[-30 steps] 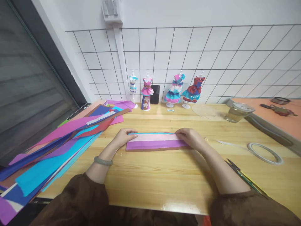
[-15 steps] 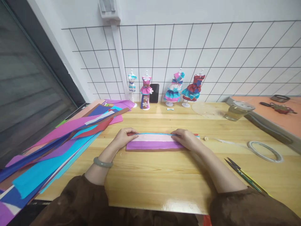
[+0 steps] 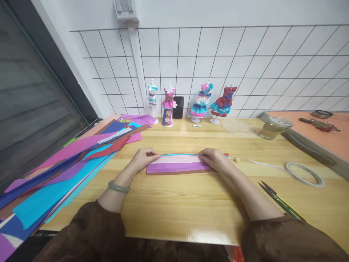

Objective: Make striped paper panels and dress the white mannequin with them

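A layered strip of crepe-like paper (image 3: 177,167) lies on the wooden table in front of me, with purple, pale pink, brown, and a thin blue and red edge at the back. My left hand (image 3: 144,158) pinches its far left corner between thumb and fingers. My right hand (image 3: 214,159) pinches the far edge near the right end, covering part of the strip. A short red and blue end pokes out past the right hand. Just beyond lies a small pale roll-like piece (image 3: 237,159).
Coloured paper sheets (image 3: 68,178) are heaped at left. Dressed miniature mannequins (image 3: 200,103) and a dark phone (image 3: 178,107) stand along the tiled wall. At right are a tape roll (image 3: 304,174), snips (image 3: 280,200) and a lidded plastic cup (image 3: 275,128).
The view has shifted very slightly. Both hands keep their pinch on the paper strip, with almost no visible movement.
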Available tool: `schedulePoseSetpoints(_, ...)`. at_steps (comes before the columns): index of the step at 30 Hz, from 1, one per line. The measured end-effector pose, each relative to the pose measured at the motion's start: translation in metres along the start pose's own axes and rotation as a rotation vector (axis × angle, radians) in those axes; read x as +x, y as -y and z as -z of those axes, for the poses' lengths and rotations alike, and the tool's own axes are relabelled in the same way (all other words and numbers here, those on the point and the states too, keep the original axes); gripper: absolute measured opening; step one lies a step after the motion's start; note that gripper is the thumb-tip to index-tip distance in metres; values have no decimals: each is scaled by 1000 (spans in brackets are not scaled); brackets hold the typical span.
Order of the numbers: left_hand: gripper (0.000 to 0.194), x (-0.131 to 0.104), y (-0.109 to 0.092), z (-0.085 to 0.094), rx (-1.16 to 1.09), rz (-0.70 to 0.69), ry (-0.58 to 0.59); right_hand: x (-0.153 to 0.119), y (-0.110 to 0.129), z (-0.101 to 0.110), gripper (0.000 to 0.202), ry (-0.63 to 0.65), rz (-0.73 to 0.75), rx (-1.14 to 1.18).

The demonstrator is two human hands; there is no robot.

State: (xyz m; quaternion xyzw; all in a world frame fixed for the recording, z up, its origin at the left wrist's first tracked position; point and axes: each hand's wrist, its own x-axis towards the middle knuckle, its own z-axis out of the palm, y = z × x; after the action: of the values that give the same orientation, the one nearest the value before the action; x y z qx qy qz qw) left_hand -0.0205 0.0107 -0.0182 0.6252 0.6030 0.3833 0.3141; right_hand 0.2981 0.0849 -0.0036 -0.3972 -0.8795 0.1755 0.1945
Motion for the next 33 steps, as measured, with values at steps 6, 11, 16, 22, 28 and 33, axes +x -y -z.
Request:
schedulePoseSetpoints(6,21,-4,-14,-4,-5,-84,-26,0,4,-4,25,-7,85,-9)
schedulePoseSetpoints(11,20,-9,-23,-15,-29,-140,9,2,16,-13,29,-24,170,-58)
schedulePoseSetpoints(16,19,-11,-25,-21,-47,-143,26,4,23,-20,27,-38,232,-61)
schedulePoseSetpoints(22,20,-10,-25,-22,-129,-56,-17,2,31,-13,24,-24,233,12)
schedulePoseSetpoints(28,37,-6,-18,-25,-322,-24,-65,1,34,-13,24,-48,192,27)
schedulePoseSetpoints(33,47,-2,-12,-25,-535,7,-78,0,32,-15,25,-52,139,40)
